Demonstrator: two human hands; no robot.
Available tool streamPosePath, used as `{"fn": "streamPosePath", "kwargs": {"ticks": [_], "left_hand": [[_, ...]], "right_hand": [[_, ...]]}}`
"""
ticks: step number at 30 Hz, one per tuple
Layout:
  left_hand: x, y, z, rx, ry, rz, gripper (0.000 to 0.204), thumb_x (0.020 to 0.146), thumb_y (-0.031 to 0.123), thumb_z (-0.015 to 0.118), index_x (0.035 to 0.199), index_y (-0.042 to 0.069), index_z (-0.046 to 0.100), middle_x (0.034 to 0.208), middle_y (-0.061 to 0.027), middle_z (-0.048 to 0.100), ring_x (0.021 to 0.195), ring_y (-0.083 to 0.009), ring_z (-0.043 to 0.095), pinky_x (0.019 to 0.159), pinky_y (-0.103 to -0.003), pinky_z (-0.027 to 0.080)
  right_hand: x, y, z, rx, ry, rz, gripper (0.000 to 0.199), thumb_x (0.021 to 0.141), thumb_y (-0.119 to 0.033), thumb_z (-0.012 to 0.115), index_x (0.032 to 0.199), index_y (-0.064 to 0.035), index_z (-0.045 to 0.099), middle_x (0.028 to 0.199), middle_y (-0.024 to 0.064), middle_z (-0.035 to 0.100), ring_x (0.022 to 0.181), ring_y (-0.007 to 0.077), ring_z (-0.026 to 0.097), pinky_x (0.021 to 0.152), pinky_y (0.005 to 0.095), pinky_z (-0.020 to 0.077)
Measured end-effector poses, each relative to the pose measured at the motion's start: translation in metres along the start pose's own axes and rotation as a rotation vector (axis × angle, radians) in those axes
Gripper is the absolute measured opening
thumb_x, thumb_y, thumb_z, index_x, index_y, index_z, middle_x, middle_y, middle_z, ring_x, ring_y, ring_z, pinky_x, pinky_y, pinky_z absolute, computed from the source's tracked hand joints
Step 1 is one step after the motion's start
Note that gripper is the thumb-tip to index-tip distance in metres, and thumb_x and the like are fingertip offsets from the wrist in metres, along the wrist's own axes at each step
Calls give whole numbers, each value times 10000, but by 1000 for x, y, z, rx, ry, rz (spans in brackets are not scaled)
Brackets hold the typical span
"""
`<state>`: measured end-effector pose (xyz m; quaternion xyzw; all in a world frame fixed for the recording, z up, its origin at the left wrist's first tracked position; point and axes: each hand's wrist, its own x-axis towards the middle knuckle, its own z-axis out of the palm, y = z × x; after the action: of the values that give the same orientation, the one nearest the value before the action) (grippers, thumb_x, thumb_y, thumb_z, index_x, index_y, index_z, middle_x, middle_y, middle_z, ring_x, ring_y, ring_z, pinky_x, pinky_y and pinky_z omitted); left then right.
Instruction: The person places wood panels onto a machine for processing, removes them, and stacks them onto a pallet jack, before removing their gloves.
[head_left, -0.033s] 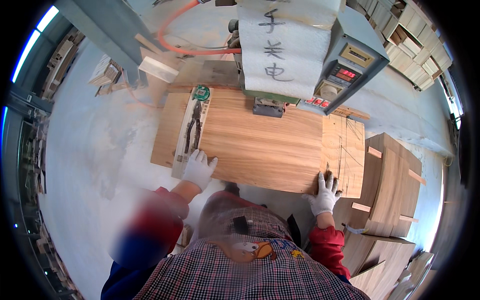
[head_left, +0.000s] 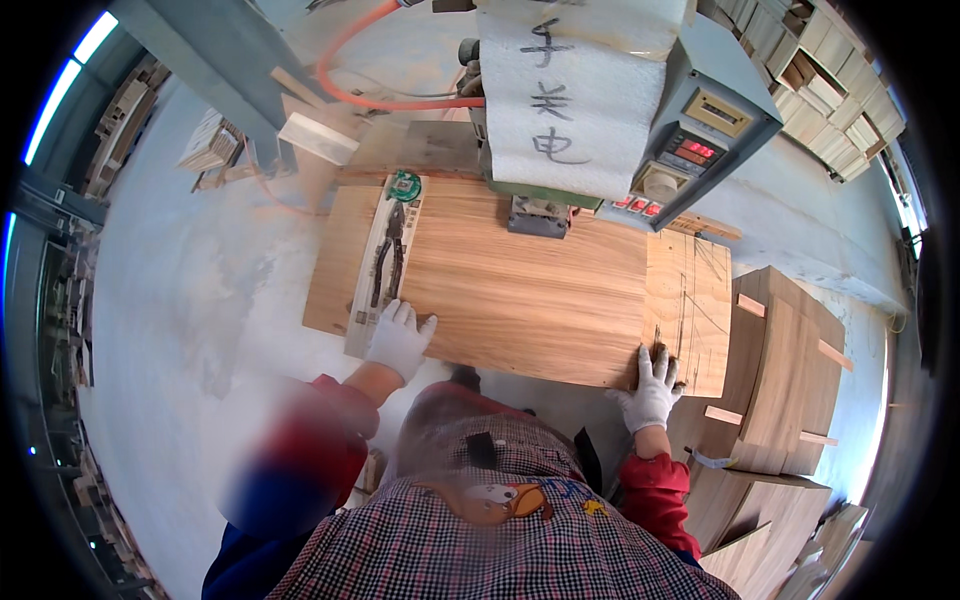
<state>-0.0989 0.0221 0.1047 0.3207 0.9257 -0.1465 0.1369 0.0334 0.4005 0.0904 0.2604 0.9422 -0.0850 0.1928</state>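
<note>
A wide wood-grain board (head_left: 530, 290) lies flat under the dark metal head (head_left: 537, 217) of a machine. My left hand (head_left: 400, 342), in a white glove, rests with fingers stretched out at the board's near edge, beside a pale strip (head_left: 359, 330). On that strip lie pliers (head_left: 388, 258) with dark handles, and a round green item (head_left: 404, 186) sits at its far end. My right hand (head_left: 652, 392), also gloved and with dark-stained fingertips, lies spread over the near edge, where the board meets a pale plywood panel (head_left: 705, 300). Neither hand holds anything.
A grey control box (head_left: 715, 125) with red-lit switches juts out at the right of the machine, next to a white cover (head_left: 570, 110). An orange hose (head_left: 345, 92) curves behind. Stacked wooden panels (head_left: 790, 360) stand close on the right. A grey column (head_left: 215, 80) rises far left.
</note>
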Motion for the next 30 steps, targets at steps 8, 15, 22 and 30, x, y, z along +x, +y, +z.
{"fn": "streamPosePath", "kwargs": {"ticks": [8, 15, 22, 30], "left_hand": [[-2, -1, 11, -18, 92, 3, 702, 701, 347, 744, 1302, 66, 516, 1236, -250, 540, 1246, -372, 431, 1099, -476, 245], [1, 3, 0, -6, -20, -19, 664, 775, 326, 690, 1351, 86, 463, 1298, -256, 496, 1288, -369, 387, 1117, -477, 211], [0, 2, 5, 28, -19, -30, 711, 757, 352, 708, 1365, 90, 448, 1306, -254, 498, 1298, -359, 385, 1120, -466, 206], [1, 2, 13, 19, 60, -40, 740, 684, 346, 752, 1327, 88, 492, 1282, -235, 529, 1273, -345, 420, 1113, -467, 228]], "right_hand": [[1, 4, 6, -2, 40, -23, 1011, 604, -474, 816, 1457, -263, 315, 1551, 121, 177, 1420, 381, 140, 1087, 636, 140], [0, 0, -2, -28, -7, -1, 1014, 642, -443, 801, 1478, -234, 266, 1549, 151, 161, 1419, 389, 130, 1089, 627, 131], [1, 0, 1, -37, 13, -9, 968, 657, -466, 789, 1462, -248, 299, 1546, 123, 188, 1420, 376, 145, 1087, 634, 158], [0, 3, 4, -50, 23, -22, 975, 656, -504, 777, 1466, -263, 290, 1552, 110, 174, 1421, 370, 147, 1077, 651, 155]]}}
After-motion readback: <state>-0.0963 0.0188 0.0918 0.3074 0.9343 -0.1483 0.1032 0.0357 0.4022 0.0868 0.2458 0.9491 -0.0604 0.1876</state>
